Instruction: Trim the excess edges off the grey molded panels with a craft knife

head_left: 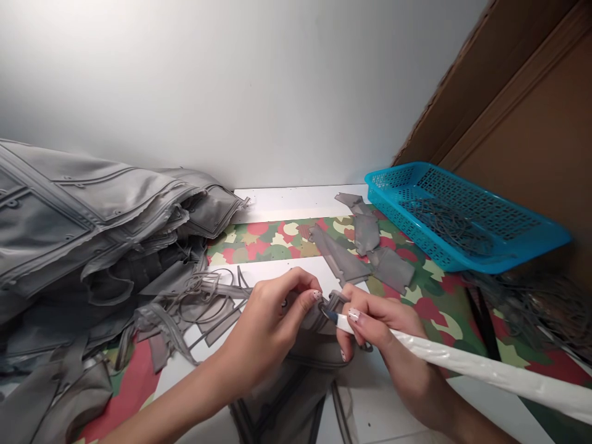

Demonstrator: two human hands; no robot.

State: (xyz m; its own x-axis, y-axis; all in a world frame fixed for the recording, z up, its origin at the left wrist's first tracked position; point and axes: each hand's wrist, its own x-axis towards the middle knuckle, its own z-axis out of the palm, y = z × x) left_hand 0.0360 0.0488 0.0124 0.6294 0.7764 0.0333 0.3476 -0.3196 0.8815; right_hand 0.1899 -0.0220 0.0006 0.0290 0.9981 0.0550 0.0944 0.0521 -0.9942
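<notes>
Near the middle, my left hand (pixel 280 317) pinches the edge of a grey sheet piece (pixel 309 351) with raised seam lines, thumb against fingertips. Close beside it, my right hand (pixel 383 324) grips a slim tool with a white shaft (pixel 345 323), a dark blue collar and a thin tip. That tip meets the grey piece right by my left fingertips. A long white wrapped length (pixel 490 370) runs from my right hand to the right edge of the view. My fingers hide part of the grey piece, and the tool's exact kind is unclear.
A pile of grey panels (pixel 92 203) fills the left, with grey strips and loops (pixel 208 296) beside it. Cut grey scraps (pixel 342 256) lie on the camouflage-patterned cover (pixel 268 240). At right stand a blue basket (pixel 462 216) holding thin strands, a dark tool (pixel 483 327) and cardboard (pixel 522 105).
</notes>
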